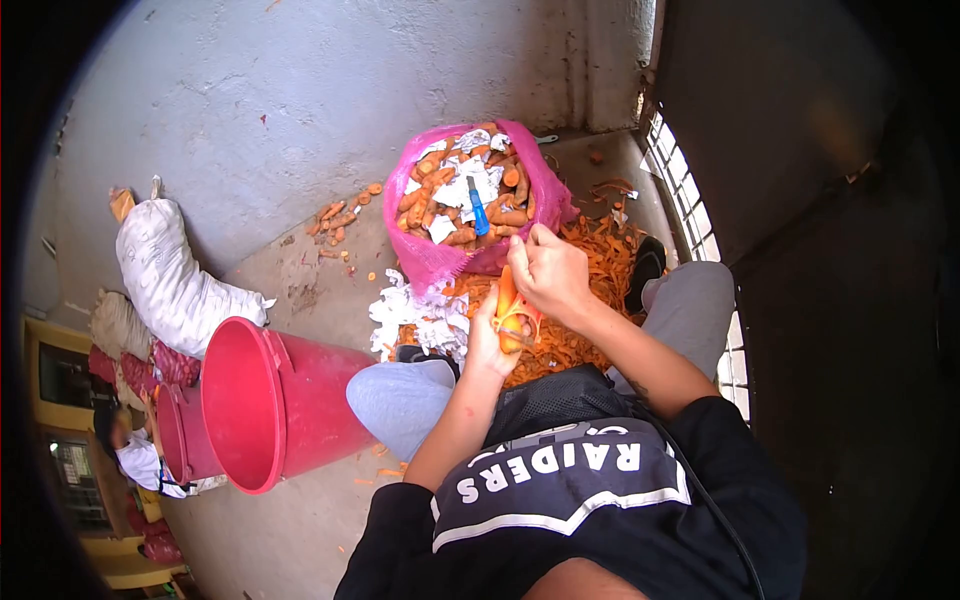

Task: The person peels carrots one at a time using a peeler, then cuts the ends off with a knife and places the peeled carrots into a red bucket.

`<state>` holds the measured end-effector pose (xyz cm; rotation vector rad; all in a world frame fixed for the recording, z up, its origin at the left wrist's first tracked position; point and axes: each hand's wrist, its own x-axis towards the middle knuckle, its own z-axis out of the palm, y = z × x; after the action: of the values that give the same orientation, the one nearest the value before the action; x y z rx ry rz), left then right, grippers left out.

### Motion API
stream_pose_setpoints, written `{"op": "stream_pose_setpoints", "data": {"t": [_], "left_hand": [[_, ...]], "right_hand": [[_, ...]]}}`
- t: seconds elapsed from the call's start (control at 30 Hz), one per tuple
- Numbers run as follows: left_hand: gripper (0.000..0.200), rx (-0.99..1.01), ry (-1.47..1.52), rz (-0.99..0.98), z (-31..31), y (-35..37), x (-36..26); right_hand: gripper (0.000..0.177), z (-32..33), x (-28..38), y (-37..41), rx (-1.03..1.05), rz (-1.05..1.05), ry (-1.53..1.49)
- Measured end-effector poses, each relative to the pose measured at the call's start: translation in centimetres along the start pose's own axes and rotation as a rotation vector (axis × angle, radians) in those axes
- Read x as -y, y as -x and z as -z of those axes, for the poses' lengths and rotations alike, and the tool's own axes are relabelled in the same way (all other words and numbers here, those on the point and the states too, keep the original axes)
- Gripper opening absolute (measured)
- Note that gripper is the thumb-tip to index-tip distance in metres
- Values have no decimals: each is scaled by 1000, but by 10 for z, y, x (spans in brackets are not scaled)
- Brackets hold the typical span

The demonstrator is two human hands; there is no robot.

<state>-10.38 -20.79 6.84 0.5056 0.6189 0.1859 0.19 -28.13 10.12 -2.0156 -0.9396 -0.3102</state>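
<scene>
My left hand [486,338] is wrapped round a partly peeled carrot [508,305], held in front of my lap. Close above the carrot, my right hand [550,272] is closed in a fist; whatever it grips is hidden by the fingers. A thin orange strip hangs by the carrot, below my right hand. Just beyond both hands stands a pink mesh sack [545,175] full of carrots [430,190], with crumpled white paper [482,185] and a blue-handled knife [478,212] lying on top. Orange peelings [600,265] are heaped on the floor under my hands.
Two red buckets [285,400] stand on the left, the nearer one tilted in view. A full white sack [165,260] leans against the wall. Loose carrot pieces [340,218] and white paper scraps [425,315] lie on the floor. Another person [140,455] is at far left.
</scene>
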Motion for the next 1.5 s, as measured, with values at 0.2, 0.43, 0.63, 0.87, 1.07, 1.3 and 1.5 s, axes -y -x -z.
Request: {"op": "stream_pose_setpoints", "data": {"t": [0.2, 0.43, 0.63, 0.87, 1.07, 1.3, 1.5], "left_hand": [[37, 126, -121, -12, 4, 12, 2], [39, 88, -38, -19, 3, 9, 1], [28, 3, -6, 3, -1, 0, -2], [28, -26, 46, 3, 9, -6, 2], [36, 135, -64, 19, 8, 11, 2], [39, 63, 6, 21, 1, 9, -1], [29, 59, 103, 32, 11, -3, 3]], "right_hand": [[45, -7, -42, -50, -142, -106, 141], [44, 10, -54, -65, -172, -342, 104], [38, 9, 0, -6, 32, -29, -48], [38, 3, 3, -10, -6, 59, -5], [44, -4, -43, -63, -212, -138, 173], [39, 17, -37, -54, -157, -336, 49], [39, 12, 4, -1, 84, 27, -57]]}}
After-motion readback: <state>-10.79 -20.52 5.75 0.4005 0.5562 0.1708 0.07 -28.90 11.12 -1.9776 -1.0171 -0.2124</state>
